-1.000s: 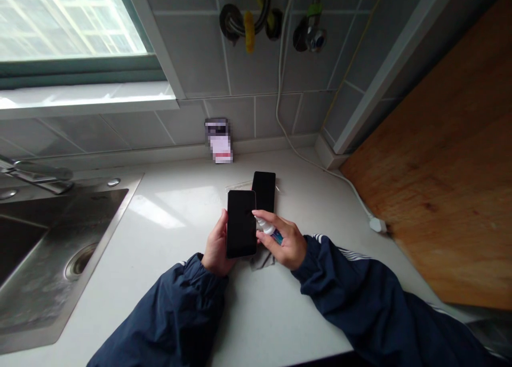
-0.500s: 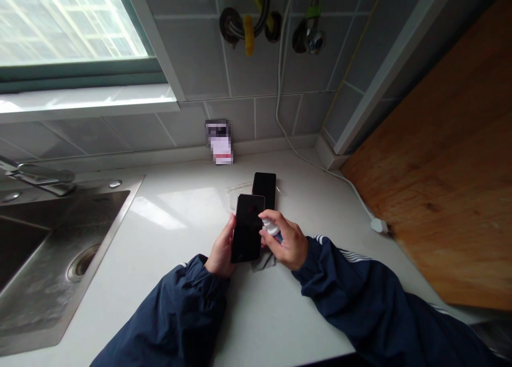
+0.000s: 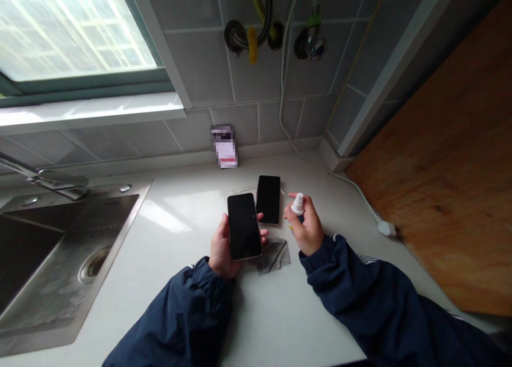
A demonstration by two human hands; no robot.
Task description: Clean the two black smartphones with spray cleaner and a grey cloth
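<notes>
The left hand (image 3: 223,244) cradles a black phone (image 3: 244,226) from beneath, fingers curled round its edge, its long axis pointing toward the tiled wall (image 3: 196,57). From that phone, a grey cloth (image 3: 274,256) lies just right on the counter (image 3: 176,303), a second phone (image 3: 268,199) just beyond, and the right hand (image 3: 307,225), further right, pinches what looks like a small spray bottle (image 3: 298,204).

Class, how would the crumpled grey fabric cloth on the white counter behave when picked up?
The crumpled grey fabric cloth looks thin, its edges folded flat, so it would probably droop limply. It likely weighs very little for its size.
</notes>
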